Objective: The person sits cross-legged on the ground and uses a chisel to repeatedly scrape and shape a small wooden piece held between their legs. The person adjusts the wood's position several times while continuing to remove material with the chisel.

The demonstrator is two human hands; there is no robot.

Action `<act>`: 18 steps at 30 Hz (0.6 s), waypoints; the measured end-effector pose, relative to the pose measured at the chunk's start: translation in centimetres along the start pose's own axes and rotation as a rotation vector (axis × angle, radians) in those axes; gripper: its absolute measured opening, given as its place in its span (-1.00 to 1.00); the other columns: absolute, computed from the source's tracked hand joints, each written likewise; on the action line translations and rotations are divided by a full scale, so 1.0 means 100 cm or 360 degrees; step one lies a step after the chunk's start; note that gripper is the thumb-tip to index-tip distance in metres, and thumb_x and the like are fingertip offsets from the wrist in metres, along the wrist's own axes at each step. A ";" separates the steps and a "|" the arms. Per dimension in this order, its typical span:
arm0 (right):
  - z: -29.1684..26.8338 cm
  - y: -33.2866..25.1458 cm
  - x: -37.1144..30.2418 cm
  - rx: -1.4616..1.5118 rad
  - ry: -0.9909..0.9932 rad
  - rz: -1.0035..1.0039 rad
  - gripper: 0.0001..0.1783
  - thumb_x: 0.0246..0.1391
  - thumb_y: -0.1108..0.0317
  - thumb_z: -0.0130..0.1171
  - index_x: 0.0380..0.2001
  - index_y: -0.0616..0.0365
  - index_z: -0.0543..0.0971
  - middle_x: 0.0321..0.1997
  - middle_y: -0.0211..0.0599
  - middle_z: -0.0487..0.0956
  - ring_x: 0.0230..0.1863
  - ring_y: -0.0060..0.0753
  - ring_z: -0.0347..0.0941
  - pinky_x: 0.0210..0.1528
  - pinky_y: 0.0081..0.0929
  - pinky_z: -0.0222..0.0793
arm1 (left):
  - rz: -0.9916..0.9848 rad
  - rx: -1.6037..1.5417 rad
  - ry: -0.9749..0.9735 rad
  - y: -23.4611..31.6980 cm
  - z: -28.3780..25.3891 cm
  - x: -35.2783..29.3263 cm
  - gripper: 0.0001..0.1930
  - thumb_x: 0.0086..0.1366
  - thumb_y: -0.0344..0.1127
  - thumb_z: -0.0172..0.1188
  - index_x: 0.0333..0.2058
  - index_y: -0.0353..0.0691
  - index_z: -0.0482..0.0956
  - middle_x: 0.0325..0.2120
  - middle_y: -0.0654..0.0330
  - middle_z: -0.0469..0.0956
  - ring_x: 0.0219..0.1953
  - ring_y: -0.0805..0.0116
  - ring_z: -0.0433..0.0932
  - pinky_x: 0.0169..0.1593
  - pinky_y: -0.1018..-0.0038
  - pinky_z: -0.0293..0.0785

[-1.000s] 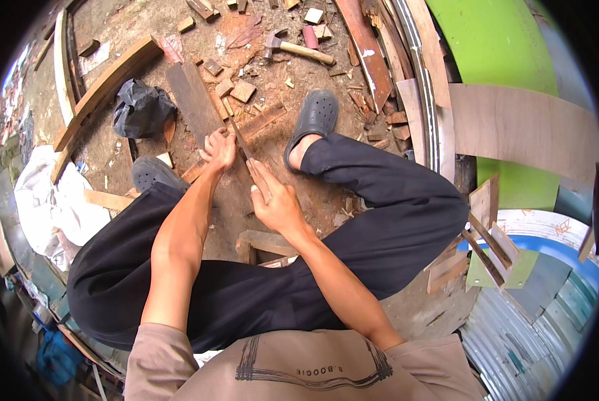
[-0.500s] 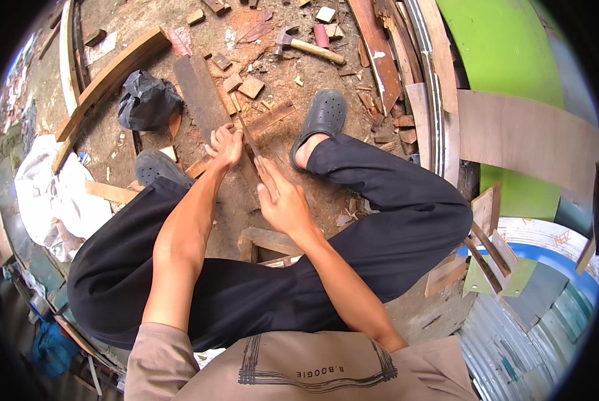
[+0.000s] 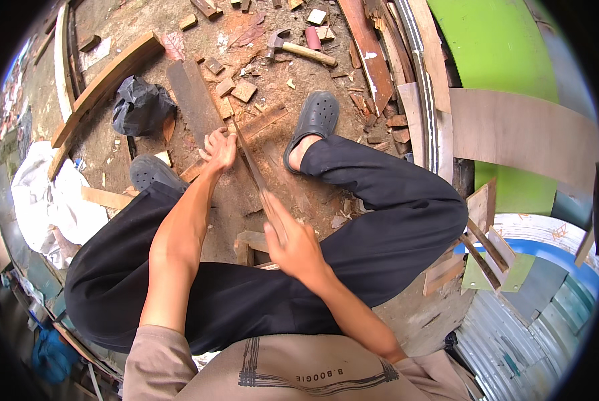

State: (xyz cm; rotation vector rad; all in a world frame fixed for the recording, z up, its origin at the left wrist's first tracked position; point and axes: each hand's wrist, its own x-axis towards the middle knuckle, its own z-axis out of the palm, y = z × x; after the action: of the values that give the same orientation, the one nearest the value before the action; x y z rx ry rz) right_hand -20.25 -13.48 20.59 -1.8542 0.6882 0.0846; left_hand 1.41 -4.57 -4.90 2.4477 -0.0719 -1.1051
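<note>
A long brown wooden plank [image 3: 194, 97] lies on the ground between my feet, across a narrower wood strip [image 3: 264, 121]. My left hand [image 3: 219, 150] is closed over the plank's near end, its fingers curled on the edge. Just right of that hand, the thin blade of a handsaw [image 3: 248, 155] stands nearly edge-on against the wood. My right hand [image 3: 292, 242] grips the saw at its near end, fingers pointing along the blade; the handle is hidden in the palm. Pale sawdust is spread around the cut.
A claw hammer [image 3: 303, 49] lies beyond my right foot, among several small wood blocks [image 3: 244, 90]. A black plastic bag [image 3: 141, 105] sits left of the plank. Long boards [image 3: 369, 57] line the right side. A small wooden frame [image 3: 250, 243] rests near my lap.
My right hand has drawn the saw back toward my body, showing more of the blade. My left hand stays on the plank. The whole view has shifted slightly.
</note>
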 end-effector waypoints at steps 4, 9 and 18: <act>-0.007 -0.001 -0.027 0.0088 0.0075 -0.0138 -0.33 0.24 0.30 0.11 0.42 0.06 0.32 0.16 0.09 0.58 -0.14 0.31 0.62 -0.08 0.02 0.58 | -0.0006 -0.0025 0.0038 -0.002 -0.002 -0.003 -0.33 0.41 0.14 -0.13 0.38 -0.09 0.18 0.47 -0.06 0.00 0.57 -0.08 -0.35 0.45 -0.28 -0.55; 0.019 -0.003 0.072 -0.0101 -0.0212 0.0438 -0.37 0.24 0.28 0.10 0.39 -0.01 0.36 0.03 0.10 0.64 -0.12 0.37 0.59 -0.06 0.08 0.56 | 0.0021 -0.0006 0.0040 -0.006 0.004 0.006 -0.30 0.41 0.16 -0.13 0.39 -0.13 0.15 0.48 -0.05 -0.01 0.57 -0.08 -0.36 0.45 -0.27 -0.57; 0.016 0.010 0.042 -0.0022 -0.0019 0.0091 -0.39 0.23 0.25 0.11 0.36 0.03 0.40 -0.11 0.25 0.66 -0.14 0.42 0.59 -0.05 0.11 0.54 | -0.0008 -0.0022 0.0051 -0.003 0.002 -0.002 -0.28 0.41 0.16 -0.13 0.40 -0.14 0.14 0.49 -0.04 -0.03 0.57 -0.08 -0.37 0.45 -0.26 -0.57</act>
State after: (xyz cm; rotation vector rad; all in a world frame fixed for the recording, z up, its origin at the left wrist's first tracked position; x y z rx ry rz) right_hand -16.85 -14.09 17.53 -1.8458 0.7338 0.1380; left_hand 1.11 -4.35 -5.03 2.4538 -0.0480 -1.0649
